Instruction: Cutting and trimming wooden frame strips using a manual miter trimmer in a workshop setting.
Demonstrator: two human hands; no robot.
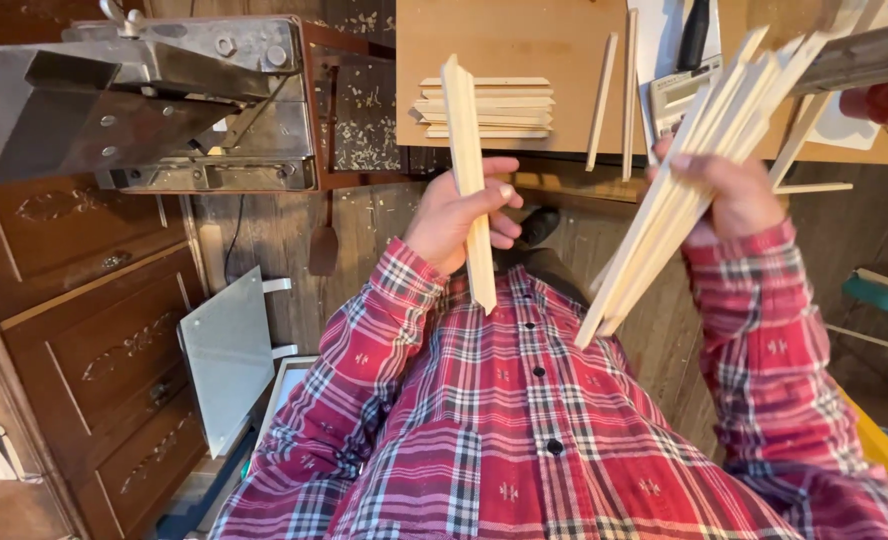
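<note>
Wooden tabletop (pixel 504 40) ahead carries a stack of strips (pixel 486 107). From my head view, my left hand (pixel 454 215) has fingers closed on one wooden slat (pixel 467 170), long axis near vertical, top tilted slightly left. My right hand (pixel 729 190) grips a bundle of slats (pixel 699 170), slanting up-right.
</note>
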